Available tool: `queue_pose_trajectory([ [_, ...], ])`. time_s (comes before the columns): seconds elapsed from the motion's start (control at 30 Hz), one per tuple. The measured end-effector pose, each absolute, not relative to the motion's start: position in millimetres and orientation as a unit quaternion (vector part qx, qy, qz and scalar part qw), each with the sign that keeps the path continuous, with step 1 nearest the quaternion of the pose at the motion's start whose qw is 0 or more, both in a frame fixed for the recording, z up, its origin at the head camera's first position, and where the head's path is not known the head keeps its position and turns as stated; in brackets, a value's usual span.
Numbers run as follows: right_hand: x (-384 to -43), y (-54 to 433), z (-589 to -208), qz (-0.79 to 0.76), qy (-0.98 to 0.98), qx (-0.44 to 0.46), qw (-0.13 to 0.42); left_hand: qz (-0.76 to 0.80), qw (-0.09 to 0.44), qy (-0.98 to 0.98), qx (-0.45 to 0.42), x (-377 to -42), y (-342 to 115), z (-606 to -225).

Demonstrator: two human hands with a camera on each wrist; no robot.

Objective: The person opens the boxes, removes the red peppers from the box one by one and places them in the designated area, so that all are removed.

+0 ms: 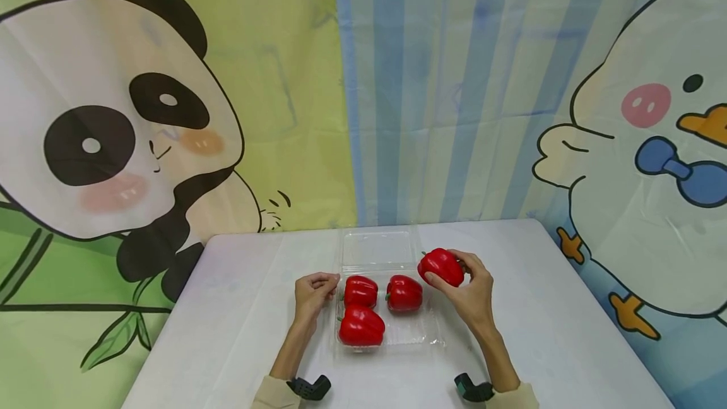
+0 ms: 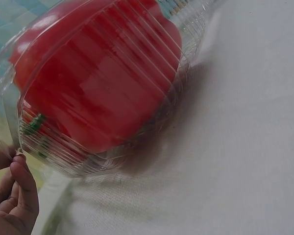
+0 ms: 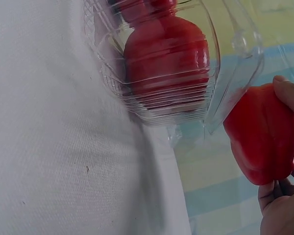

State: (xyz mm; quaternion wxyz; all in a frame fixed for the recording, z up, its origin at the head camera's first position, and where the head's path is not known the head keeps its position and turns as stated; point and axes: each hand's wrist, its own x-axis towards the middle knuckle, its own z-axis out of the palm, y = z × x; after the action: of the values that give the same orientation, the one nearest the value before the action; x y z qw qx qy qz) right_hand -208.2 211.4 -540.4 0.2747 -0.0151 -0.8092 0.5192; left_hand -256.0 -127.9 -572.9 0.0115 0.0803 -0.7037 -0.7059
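Note:
My right hand (image 1: 474,289) grips a red bell pepper (image 1: 442,266) by its side, raised near the back right corner of a clear plastic clamshell box (image 1: 406,330). In the right wrist view the held bell pepper (image 3: 264,134) is apart from the table, fingers below and thumb above. Inside the box lie three more red bell peppers, two on the left (image 1: 361,327) and one nearer the middle (image 1: 404,293). With thumb and fingertips, my left hand (image 1: 313,295) pinches the box's left rim, as the left wrist view shows at the clear edge (image 2: 19,142).
The box's transparent lid (image 1: 379,250) lies folded back toward the table's far edge. A white cloth covers the table (image 1: 238,333). Behind it hang printed curtains (image 1: 431,112) with a panda and a white bird. Dark devices (image 1: 309,388) are strapped to both wrists.

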Motion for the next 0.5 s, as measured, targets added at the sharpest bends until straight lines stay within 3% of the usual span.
queue_pose_trajectory([
  [0.5, -216.3, 214.7, -544.1, 0.502, -0.812, -0.060, 0.292, -0.712, 0.016, -0.698, 0.075, -256.5, -127.6, -572.0],
])
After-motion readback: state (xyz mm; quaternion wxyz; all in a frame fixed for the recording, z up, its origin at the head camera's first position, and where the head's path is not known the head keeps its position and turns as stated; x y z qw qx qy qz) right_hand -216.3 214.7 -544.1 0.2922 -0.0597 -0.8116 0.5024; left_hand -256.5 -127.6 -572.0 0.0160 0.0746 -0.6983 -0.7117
